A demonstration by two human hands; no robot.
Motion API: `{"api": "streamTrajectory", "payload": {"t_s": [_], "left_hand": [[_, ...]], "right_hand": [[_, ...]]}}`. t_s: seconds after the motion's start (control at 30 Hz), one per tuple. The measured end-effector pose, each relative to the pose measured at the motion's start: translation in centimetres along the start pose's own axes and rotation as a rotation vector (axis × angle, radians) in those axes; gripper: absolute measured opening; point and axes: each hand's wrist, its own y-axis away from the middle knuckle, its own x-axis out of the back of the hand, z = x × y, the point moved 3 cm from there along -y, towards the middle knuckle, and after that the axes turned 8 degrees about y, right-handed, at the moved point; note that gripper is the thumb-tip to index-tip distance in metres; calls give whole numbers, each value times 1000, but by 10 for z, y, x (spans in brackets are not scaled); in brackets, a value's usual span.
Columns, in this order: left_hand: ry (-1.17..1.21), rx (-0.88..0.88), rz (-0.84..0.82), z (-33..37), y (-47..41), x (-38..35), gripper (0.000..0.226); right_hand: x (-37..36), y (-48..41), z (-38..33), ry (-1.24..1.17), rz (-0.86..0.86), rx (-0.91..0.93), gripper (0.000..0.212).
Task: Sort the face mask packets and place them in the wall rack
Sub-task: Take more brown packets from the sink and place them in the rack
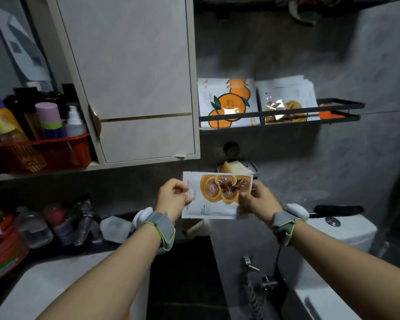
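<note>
White mask packet (214, 199) pinched by both hands, two stacks racked.

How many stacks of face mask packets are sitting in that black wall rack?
2. A stack with the drawn orange design fills the rack's left section; a stack with the photo-style orange slices stands in the next section. How many packets each holds is hidden. One more packet is in the hands.
</note>
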Motion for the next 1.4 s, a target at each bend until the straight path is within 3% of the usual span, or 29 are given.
{"api": "streamTrajectory", "payload": {"t_s": [0.23,0.43,0.57,0.7,0.8,0.93,1.07,1.13,1.4], "left_hand": [[-11,-121,-89,66,-25,-61,34],[-54,-267,-149,122,-50,-116,35],[-117,-277,-242,154,-66,-151,34],[-203,-314,-264,181,-83,-187,30],[-211,-343,-270,197,-90,-205,35],[-220,-370,-268,209,-106,-232,38],[-367,-403,-261,210,-118,-251,44],[-415,-396,-268,207,-123,-259,39],[-445,-266,-295,180,-139,-277,25]], "right_hand": [[75,-44,-45,130,123,96,7],[141,-78,-88,230,212,186,21],[180,-101,-105,285,294,224,7],[216,-131,-115,299,351,204,18],[232,-146,-123,241,347,219,6],[259,-170,-131,262,400,220,22],[274,-185,-131,254,397,219,11],[277,-191,-127,284,397,203,17],[278,-213,-94,327,246,124,13]]}}
